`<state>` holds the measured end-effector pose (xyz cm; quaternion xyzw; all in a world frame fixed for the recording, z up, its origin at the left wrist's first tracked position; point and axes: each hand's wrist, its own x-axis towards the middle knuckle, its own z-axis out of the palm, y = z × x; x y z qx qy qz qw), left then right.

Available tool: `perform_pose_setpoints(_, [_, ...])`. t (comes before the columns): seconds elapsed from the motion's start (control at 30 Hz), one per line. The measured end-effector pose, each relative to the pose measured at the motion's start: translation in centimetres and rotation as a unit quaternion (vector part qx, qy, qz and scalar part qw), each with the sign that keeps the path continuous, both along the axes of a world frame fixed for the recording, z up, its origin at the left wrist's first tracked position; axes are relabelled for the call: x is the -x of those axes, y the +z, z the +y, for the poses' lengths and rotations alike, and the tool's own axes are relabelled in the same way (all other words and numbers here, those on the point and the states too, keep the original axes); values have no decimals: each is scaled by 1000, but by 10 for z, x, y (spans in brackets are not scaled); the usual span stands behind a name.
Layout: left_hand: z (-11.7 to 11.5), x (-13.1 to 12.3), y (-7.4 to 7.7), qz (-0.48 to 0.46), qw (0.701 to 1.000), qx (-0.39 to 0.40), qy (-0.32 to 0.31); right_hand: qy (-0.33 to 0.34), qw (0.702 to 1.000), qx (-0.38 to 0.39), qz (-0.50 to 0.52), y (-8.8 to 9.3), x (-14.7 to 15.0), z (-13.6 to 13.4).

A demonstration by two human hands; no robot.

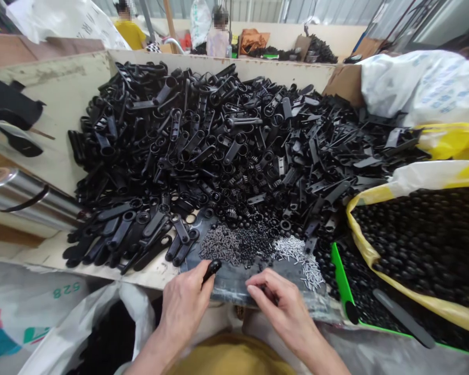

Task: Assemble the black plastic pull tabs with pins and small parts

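Observation:
My left hand (187, 299) is closed round a black plastic part (212, 269), whose rounded end sticks out above the fingers. To its right, my right hand (275, 299) has thumb and forefinger drawn together near the front edge of a dark mat (232, 281); what its curled fingers hold, if anything, is hidden. On the mat beyond the hands lie a heap of small brownish pieces (221, 244), small black pieces (256, 242) and silvery pins (313, 272). Long black parts (121, 227) lie left of the mat.
A large pile of black plastic parts (191, 120) fills the bin behind. A steel flask (27, 195) leans at left. At right are a green tray edge (341, 276) and a yellow-white sack (359, 229) of black balls. Two people are in the background.

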<state>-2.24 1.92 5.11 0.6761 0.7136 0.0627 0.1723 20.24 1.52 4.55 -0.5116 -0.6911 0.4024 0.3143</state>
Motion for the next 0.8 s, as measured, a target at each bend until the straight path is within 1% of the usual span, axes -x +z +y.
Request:
perform_pose_setpoints(0.07, [4,1,7,9,999,37,-2,14,1000,-9,2,0,9,1])
perform_pose_setpoints(0.13, [8,2,12,14,998,58,-9,24,1000,-19,6,-1,17,2])
perform_pose_setpoints(0.27, [13,4,15,16,997,72,-10,39,999,-34,6,-3,24,2])
perform_pose_setpoints(0.33, [13,4,15,11,997,80,-7,30,999,-41,-2,-3,20,0])
perform_pose_setpoints(0.43, [13,4,13,25,996,86,-19,-11,998,-49,-24,-4,7,-3])
perform_pose_setpoints(0.53, [11,6,9,52,996,68,-33,-46,996,-53,-48,-5,-8,-4])
perform_pose_setpoints(0.6, [10,7,6,57,996,47,-49,-55,995,-58,-60,-5,-15,-3])
perform_pose_setpoints(0.7, [8,10,2,60,994,4,-93,-53,993,-69,-80,-4,-16,1])
perform_pose_setpoints(0.8, [8,14,-3,74,986,-60,-139,-33,990,-89,-104,-5,-9,5])
